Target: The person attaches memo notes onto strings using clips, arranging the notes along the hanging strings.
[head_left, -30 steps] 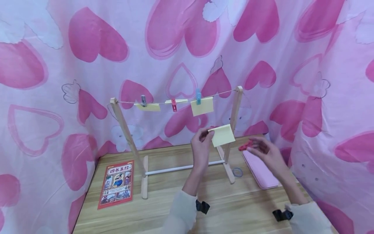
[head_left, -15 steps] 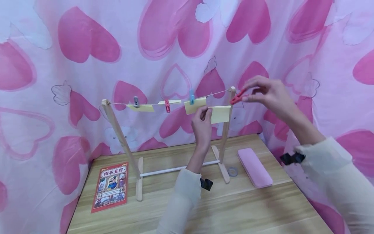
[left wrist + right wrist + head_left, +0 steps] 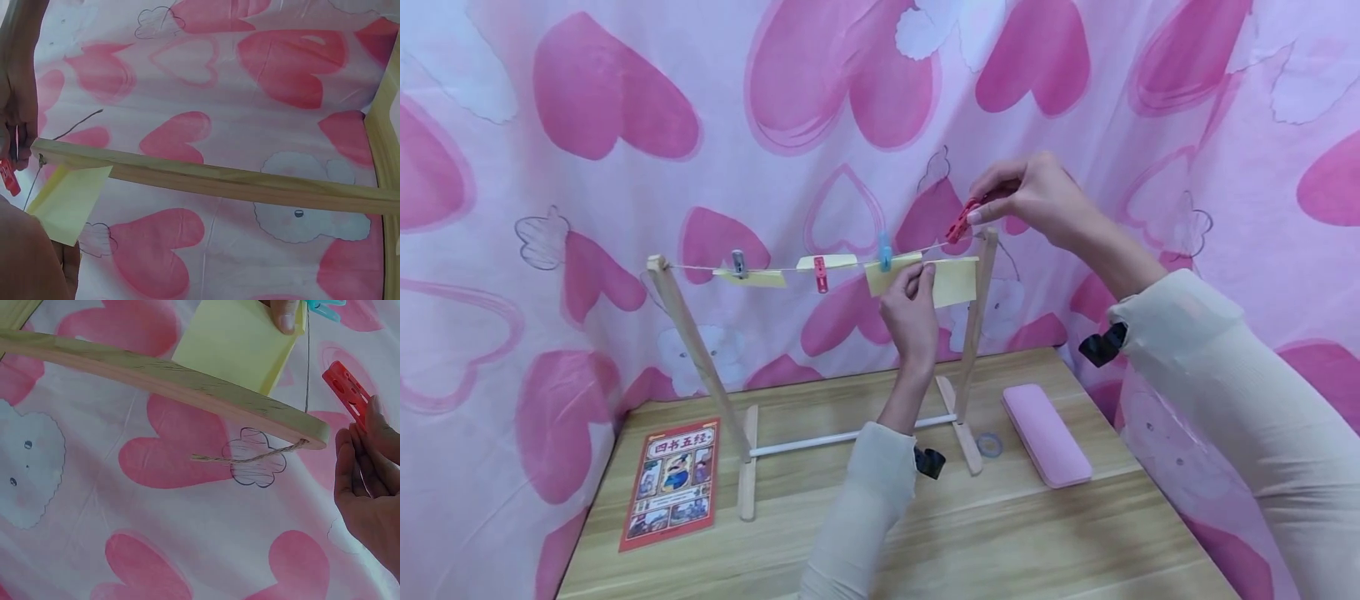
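My left hand pinches a yellow paper note by its left edge, just under the right end of the string. Above that, my right hand holds a red clothespin between thumb and fingers, its tip near the string. The right wrist view shows the clothespin beside the string, apart from the note. Left along the string hang more yellow notes under a blue clothespin, a red clothespin and a grey clothespin.
Two wooden posts, a left post and a right post, carry the string, with a white rod low between them. A red booklet lies left on the table. A tape roll and pink case lie right.
My left hand has raised the note up to the string. The right hand has lifted the red clothespin from above the pink case, then moved it left to the string.
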The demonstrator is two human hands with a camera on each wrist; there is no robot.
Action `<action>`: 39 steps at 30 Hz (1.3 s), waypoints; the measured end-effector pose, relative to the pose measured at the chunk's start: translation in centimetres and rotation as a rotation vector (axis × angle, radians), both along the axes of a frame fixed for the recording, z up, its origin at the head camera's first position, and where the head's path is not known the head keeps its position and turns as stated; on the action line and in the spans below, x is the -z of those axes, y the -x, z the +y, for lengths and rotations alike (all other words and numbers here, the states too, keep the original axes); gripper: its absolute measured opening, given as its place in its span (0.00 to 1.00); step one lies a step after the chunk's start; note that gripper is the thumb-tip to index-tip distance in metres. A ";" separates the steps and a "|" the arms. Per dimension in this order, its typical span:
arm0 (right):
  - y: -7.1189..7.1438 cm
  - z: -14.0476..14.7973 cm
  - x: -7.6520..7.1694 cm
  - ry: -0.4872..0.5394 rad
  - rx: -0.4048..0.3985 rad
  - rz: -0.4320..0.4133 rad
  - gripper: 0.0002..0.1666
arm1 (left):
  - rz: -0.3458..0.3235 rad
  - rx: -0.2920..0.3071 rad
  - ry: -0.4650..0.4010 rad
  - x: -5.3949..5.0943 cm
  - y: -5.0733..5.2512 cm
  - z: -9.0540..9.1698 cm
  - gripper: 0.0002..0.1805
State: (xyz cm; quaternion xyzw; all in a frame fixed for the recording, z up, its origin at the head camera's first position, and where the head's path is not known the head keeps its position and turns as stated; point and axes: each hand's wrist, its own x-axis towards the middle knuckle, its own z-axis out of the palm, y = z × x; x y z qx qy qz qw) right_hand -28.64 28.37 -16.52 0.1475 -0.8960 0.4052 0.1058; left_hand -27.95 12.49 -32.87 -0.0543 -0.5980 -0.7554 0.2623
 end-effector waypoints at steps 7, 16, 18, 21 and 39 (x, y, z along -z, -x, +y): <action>0.5 -0.5 -0.6 -0.073 -0.011 -0.004 0.11 | 0.013 -0.020 -0.027 -0.6 0.1 0.0 0.10; 0.8 -1.4 -0.9 -0.070 -0.058 0.014 0.10 | 0.012 -0.019 -0.051 -1.6 0.0 0.3 0.11; 0.9 -1.6 -0.7 -0.079 -0.069 0.017 0.09 | 0.016 -0.027 -0.053 -1.7 -0.1 0.4 0.11; 0.9 -1.7 -0.6 -0.099 -0.063 0.022 0.09 | 0.018 -0.033 -0.053 -1.8 -0.2 0.5 0.11; 1.0 -2.3 -0.5 -0.192 -0.068 0.047 0.07 | -0.014 -0.021 -0.102 -1.9 -0.4 0.5 0.12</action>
